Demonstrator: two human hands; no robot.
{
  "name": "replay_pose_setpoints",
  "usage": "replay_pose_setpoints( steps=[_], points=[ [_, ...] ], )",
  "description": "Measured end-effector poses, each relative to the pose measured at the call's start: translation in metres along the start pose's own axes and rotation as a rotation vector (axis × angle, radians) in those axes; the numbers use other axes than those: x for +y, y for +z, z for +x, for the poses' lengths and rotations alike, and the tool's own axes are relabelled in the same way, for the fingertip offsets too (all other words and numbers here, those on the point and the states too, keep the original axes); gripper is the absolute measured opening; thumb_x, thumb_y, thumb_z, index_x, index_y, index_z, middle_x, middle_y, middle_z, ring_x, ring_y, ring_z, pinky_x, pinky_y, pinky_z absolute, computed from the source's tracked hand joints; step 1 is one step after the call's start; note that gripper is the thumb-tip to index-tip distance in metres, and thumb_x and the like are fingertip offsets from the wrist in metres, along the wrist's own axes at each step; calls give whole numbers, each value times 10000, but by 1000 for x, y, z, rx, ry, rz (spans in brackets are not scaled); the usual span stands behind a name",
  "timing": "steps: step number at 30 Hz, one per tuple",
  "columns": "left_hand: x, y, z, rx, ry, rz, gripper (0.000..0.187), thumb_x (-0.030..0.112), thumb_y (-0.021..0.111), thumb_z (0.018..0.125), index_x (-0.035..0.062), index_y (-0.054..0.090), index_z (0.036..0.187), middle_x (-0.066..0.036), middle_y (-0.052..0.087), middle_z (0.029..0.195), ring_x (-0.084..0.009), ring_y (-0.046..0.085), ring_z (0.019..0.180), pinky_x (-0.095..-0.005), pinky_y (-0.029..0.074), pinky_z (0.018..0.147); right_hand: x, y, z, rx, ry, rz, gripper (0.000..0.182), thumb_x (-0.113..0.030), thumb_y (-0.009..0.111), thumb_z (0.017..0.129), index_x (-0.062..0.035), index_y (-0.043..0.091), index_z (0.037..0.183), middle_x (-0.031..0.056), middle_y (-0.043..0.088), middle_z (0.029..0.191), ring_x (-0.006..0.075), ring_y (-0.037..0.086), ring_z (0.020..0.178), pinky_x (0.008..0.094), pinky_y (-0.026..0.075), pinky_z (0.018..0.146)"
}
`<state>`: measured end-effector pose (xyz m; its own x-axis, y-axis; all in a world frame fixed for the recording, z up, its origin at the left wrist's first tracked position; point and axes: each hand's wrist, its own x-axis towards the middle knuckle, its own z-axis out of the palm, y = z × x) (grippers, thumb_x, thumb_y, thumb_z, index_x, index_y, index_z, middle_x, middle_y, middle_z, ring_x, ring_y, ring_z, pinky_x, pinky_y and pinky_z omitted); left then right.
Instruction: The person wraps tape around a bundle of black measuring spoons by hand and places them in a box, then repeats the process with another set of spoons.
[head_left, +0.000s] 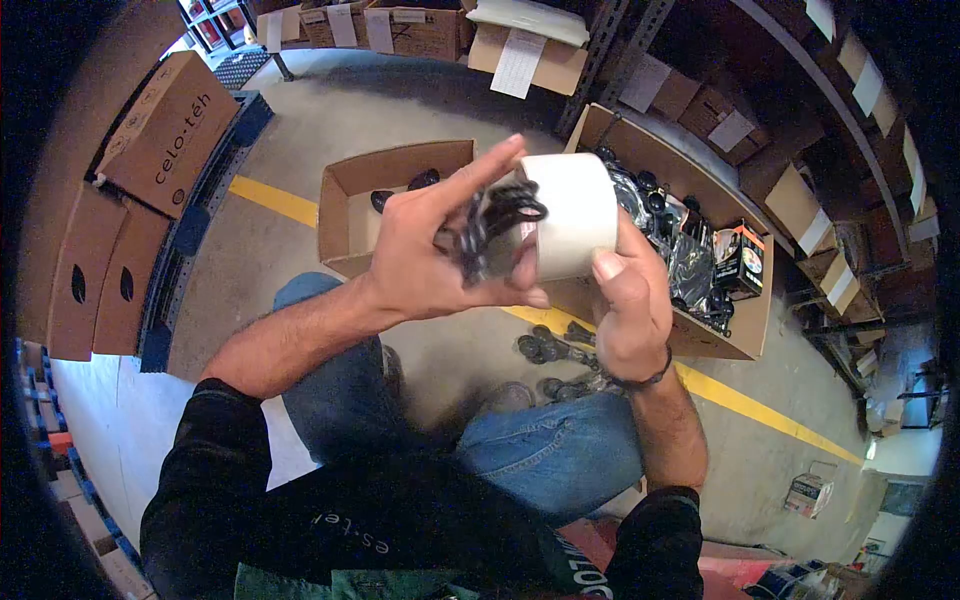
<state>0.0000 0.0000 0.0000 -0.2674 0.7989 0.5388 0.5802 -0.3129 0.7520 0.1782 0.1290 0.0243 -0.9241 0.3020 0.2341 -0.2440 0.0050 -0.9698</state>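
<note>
In front of my chest, a short white cylinder (578, 215) lies sideways between both hands. My right hand (635, 300) grips it from the right and below, thumb pressed on its lower side. Out of its left end comes a looped black cord (505, 210), blurred by motion. My left hand (430, 235) is curled round this cord, with fingertips reaching the cylinder's upper and lower rim. Part of the cord is hidden in the left palm. Black cord bundles with round ends (545, 345) lie on the floor below my right hand.
A small cardboard box (345, 225) with a few black pieces stands ahead. The long carton (735, 345) to the right holds bagged black parts and a black printed box (738, 262). Cartons (165, 130) sit on a blue pallet at left; shelving lines the right.
</note>
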Motion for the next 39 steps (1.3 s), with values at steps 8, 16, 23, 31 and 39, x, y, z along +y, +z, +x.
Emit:
replay_pose_setpoints(
  steps=[8,16,23,31,39],
  points=[
    [-9,6,-4,86,-42,-296,912,286,956,641,-23,529,1385,-125,643,1260,-190,630,1092,-343,492,994,2,-1,0,22,-155,-392,545,-278,435,974,100,489,1363,200,676,1198,258,609,1222,465,91,1237],
    [6,-7,11,137,420,192,739,210,871,692,67,593,1362,-192,595,1361,-294,676,1126,-361,590,889,3,2,-4,82,-130,-219,449,-248,476,988,75,583,1280,159,704,1146,204,658,1106,366,409,1065],
    [5,-14,11,55,560,416,670,190,856,748,66,583,1348,-279,559,1375,-373,701,1060,-353,607,784,3,6,-4,118,-116,-36,418,-242,484,1006,68,594,1264,117,689,1124,163,642,1011,310,496,907],
    [9,-7,9,36,418,328,770,174,892,669,37,574,1357,-242,602,1337,-319,712,1045,-338,602,812,-5,12,-2,204,-17,37,432,-237,457,1021,61,556,1316,89,658,1175,138,604,1053,299,465,946],
    [0,0,9,46,365,266,829,125,843,617,-8,544,1379,-196,642,1295,-224,715,1026,-284,584,788,-7,10,-3,200,15,-18,467,-238,406,1014,57,514,1358,110,625,1235,163,573,1116,316,431,999]
  ],
)
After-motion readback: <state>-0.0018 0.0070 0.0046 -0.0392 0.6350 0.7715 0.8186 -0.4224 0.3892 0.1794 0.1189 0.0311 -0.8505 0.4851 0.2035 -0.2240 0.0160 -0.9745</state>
